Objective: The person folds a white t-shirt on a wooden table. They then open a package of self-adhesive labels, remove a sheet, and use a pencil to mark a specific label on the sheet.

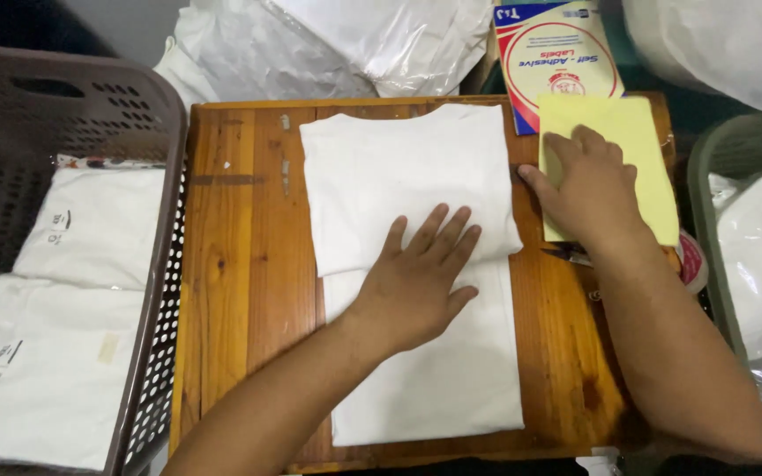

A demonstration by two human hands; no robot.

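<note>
On a wooden table [240, 264], one folded white garment [416, 264] lies with its long axis running from the near edge to the far one, its upper part doubled back. The left hand [416, 282] presses flat on it, fingers spread. Right of the garment, the right hand [584, 185] rests flat, fingers loosely spread, on one yellow sheet [641, 141]. Left of the table, two packed white garments [72, 300] fill a basket [147, 115].

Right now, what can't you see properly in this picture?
Head view:
- Table middle: covered by the folded white cloth.
- Part of the yellow paper: under the right hand.
- Cloth under the left hand: hidden.
- Brown basket: cut off by the left edge.
- Scissors: mostly hidden under the right wrist.
</note>
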